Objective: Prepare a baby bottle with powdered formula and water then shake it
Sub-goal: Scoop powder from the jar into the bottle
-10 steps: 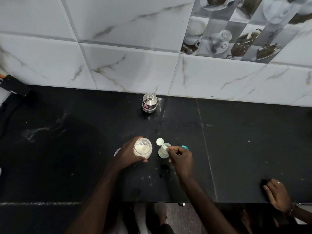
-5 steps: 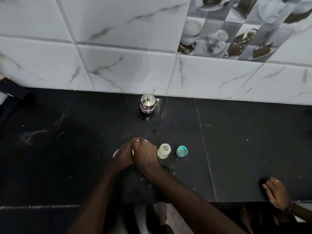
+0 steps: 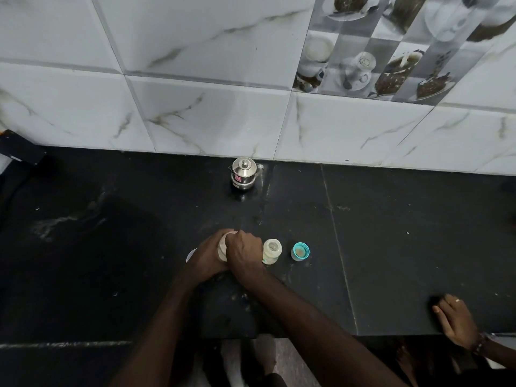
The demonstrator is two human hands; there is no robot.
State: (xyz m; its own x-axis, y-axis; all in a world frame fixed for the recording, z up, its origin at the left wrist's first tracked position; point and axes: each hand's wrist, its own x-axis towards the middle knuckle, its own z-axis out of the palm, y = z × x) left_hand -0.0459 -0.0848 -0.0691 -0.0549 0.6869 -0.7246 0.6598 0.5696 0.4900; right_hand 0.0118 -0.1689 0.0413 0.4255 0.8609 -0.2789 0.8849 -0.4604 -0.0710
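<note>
Wrapping left hand [image 3: 206, 258] round the powder jar [image 3: 222, 248], right hand [image 3: 245, 252] curled over its mouth; jar mostly hidden, can't tell what right fingers hold.

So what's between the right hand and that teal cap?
The open baby bottle, standing upright close beside the right hand; a bare strip of counter separates it from the teal cap. Head view shows it.

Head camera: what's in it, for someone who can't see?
A left hand grips a white jar on a black counter while the right hand covers its top. An open baby bottle and teal cap stand beside it.
</note>
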